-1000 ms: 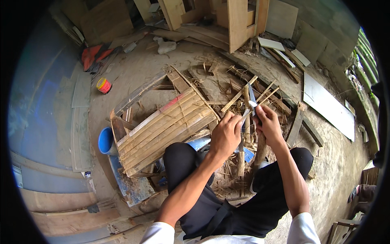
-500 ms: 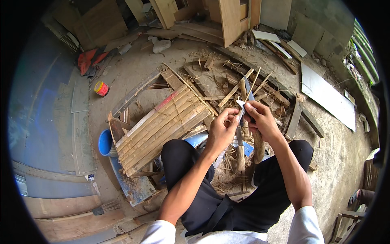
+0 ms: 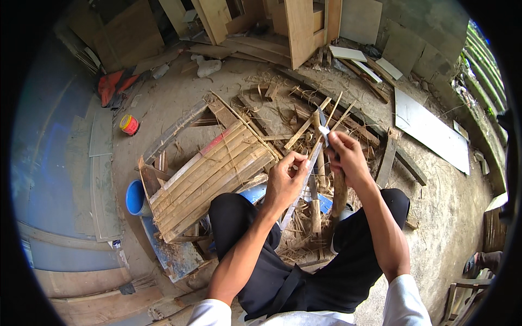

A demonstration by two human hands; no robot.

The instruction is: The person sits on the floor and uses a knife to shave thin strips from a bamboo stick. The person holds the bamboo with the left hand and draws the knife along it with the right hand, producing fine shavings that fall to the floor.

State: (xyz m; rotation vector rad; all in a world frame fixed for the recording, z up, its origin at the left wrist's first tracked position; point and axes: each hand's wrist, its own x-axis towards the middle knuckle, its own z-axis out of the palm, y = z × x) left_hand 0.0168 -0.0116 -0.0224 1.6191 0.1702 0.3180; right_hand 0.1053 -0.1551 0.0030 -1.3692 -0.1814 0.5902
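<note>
My left hand is closed, its thumb and fingers pinching a thin, whitish, see-through strip. The strip slants from near my right hand down to the litter between my knees. My right hand is closed round what looks like a knife, partly hidden by the fingers. Its grey blade points away from me, and a thick wooden handle shows below the hand. A small white piece sits at my right thumb and fingertip. Beneath both hands lie bamboo sticks and shavings.
A bamboo-slat panel lies to the left, next to a blue bucket. Farther off stand a red-and-yellow tub and an orange cloth. Dark timber and a white board lie to the right.
My left hand has moved down and left, away from my right hand. More of the whitish strip now shows between and below them. The view has shifted slightly.
</note>
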